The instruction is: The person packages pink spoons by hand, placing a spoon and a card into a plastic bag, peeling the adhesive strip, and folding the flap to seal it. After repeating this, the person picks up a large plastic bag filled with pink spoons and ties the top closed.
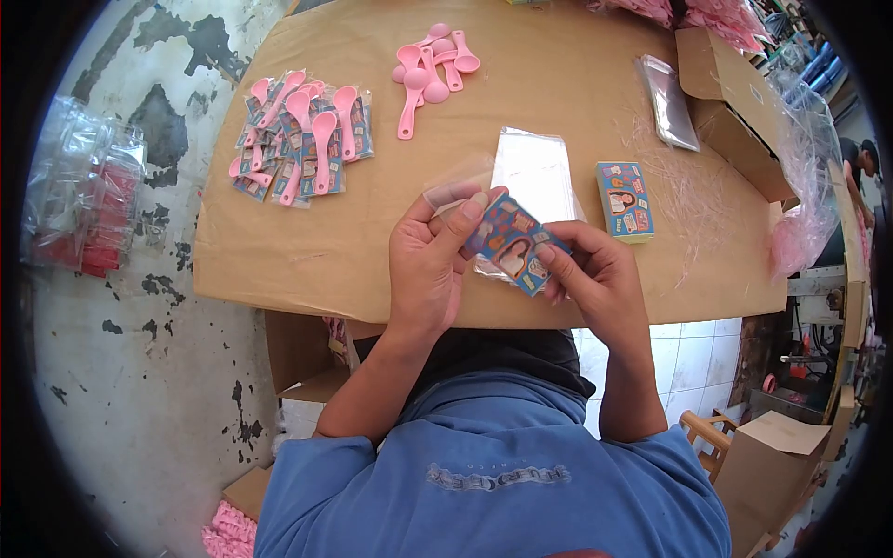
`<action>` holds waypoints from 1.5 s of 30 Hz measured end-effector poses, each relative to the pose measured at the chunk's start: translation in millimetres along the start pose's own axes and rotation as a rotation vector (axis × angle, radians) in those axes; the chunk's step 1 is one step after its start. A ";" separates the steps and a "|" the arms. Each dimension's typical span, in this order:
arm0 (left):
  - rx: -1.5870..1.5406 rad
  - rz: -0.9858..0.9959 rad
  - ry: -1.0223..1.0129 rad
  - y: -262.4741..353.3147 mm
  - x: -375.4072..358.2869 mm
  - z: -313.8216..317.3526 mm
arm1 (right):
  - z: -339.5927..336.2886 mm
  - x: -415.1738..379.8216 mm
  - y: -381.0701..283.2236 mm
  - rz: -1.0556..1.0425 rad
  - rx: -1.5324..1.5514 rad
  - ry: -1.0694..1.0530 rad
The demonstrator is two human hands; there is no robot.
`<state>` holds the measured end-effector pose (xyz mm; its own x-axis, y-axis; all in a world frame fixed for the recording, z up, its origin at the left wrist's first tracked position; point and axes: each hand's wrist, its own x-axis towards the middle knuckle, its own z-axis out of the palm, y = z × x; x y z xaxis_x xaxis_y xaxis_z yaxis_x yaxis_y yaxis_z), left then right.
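Over the near part of the table, my left hand (428, 256) pinches a clear plastic bag (453, 193) between thumb and fingers. A blue printed card (513, 249) is gripped at its right end by my right hand (600, 279). The card's left end meets the bag at my left fingertips. Beneath the card lies a stack of clear plastic bags (535, 167). To the right sits a stack of matching blue cards (626, 202). Loose pink spoons (414, 88) form a pile at the back. Bagged cards with pink spoons (302, 139) are heaped on the left.
A packet of clear bags (668, 102) rests at the back right, beside an open cardboard box (735, 107). Thin plastic strands (693, 205) litter the table's right side. Crumpled clear plastic (809, 167) hangs over the right edge. Another person (860, 163) is at the far right.
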<state>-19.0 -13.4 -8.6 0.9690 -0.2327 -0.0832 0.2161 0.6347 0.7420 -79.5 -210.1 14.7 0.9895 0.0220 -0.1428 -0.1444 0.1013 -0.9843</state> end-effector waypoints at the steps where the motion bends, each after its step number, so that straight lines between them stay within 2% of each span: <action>1: 0.010 0.000 -0.017 -1.1 -0.3 -2.0 | 0.0 1.4 0.0 -0.020 0.036 0.017; 5: 0.004 0.026 -0.001 -1.0 -2.0 2.7 | 0.9 3.7 4.7 -0.082 0.120 0.107; 17: 0.067 0.107 -0.012 -9.4 -11.4 7.1 | 52.4 23.5 7.1 -0.237 0.181 0.169; 19: 0.120 0.129 -0.023 -5.5 -12.7 4.1 | 54.4 21.3 5.6 -0.185 0.192 0.132; 22: -0.136 0.143 -0.059 13.0 -11.9 13.4 | 51.2 18.8 9.3 -0.124 0.171 0.098; 29: -0.283 0.194 -0.255 16.0 -1.5 14.6 | 59.0 9.3 11.8 -0.105 0.207 0.075; 34: -0.372 0.163 -0.241 11.9 -0.4 13.3 | 58.5 4.4 -0.7 -0.026 0.193 0.070; 43: -0.372 0.089 -0.202 5.1 -5.0 18.5 | 63.6 16.7 19.3 -0.278 0.206 0.105; 45: -0.357 0.089 -0.154 8.4 -5.1 15.0 | 62.8 14.4 17.0 -0.407 -0.050 0.187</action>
<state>-23.9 -18.0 8.0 0.9622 -0.2563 0.0918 0.1869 0.8671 0.4616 -68.2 -145.6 2.4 0.9504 -0.1907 0.2457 0.2532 0.0157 -0.9673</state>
